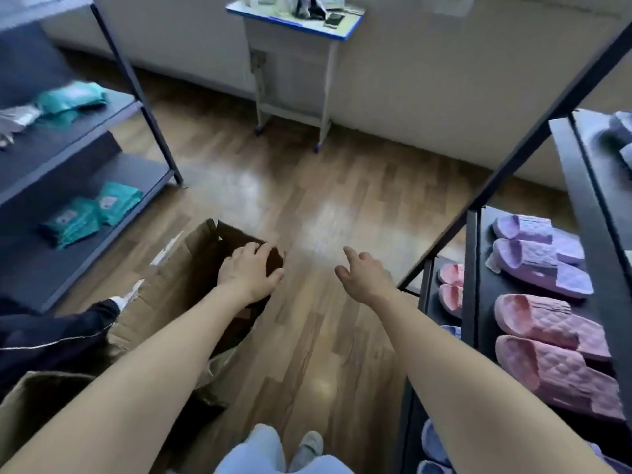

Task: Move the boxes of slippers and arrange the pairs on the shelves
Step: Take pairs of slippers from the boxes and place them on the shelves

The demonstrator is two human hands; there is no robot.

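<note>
Head view: the left hand (251, 273) curls its fingers over the far corner rim of an open cardboard box (184, 282). The box stands on the wood floor (325, 200) just in front of the left shelf (51, 152). The right hand (366, 278) hangs over bare floor, fingers loosely spread, holding nothing, near the front post of the right shelf (484, 302). Between the 2 shelves a wide strip of floor runs back to the desk (294, 56) at the wall. The right shelf carries 1 purple pair (540, 258) and 1 pink pair (547, 343); lower pairs are partly hidden by frame and arm. The box's inside is too dark to make out
</note>
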